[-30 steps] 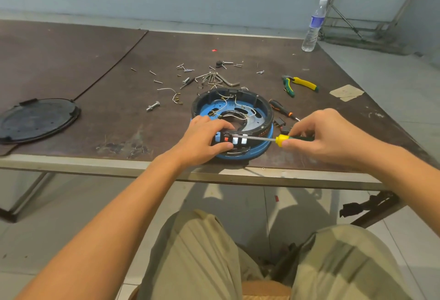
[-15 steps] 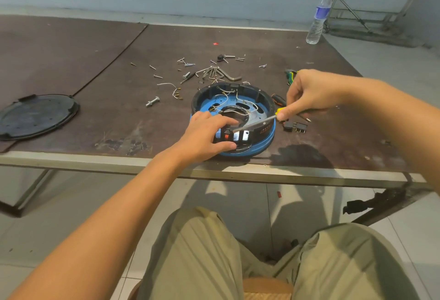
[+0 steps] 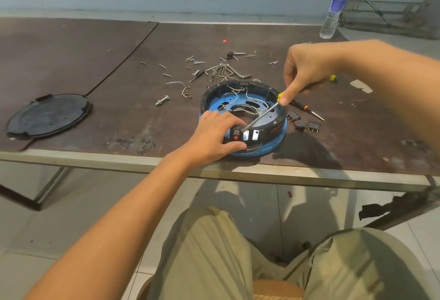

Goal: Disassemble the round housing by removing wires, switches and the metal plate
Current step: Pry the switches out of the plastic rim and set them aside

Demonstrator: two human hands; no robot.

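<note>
The round black and blue housing (image 3: 271, 137) sits near the table's front edge, open at the top, with thin white wires (image 3: 234, 96) and a metal plate (image 3: 262, 115) inside. My left hand (image 3: 215, 136) grips its near left wall beside the switches (image 3: 240, 134). My right hand (image 3: 302, 71) holds a yellow-handled screwdriver (image 3: 260, 117) slanted down across the housing, its tip at the top of the switches on the near wall.
Two removed black switches (image 3: 304, 123) and another screwdriver (image 3: 307, 108) lie right of the housing. Loose screws, hex keys (image 3: 226, 70) and a bolt (image 3: 162, 101) are scattered behind it. A black round lid (image 3: 48, 115) lies far left; a water bottle (image 3: 333, 9) stands at the back right.
My right hand has risen and swung from the housing's right side to above it, tilting the screwdriver from level to steeply slanted. My left hand has stayed on the housing.
</note>
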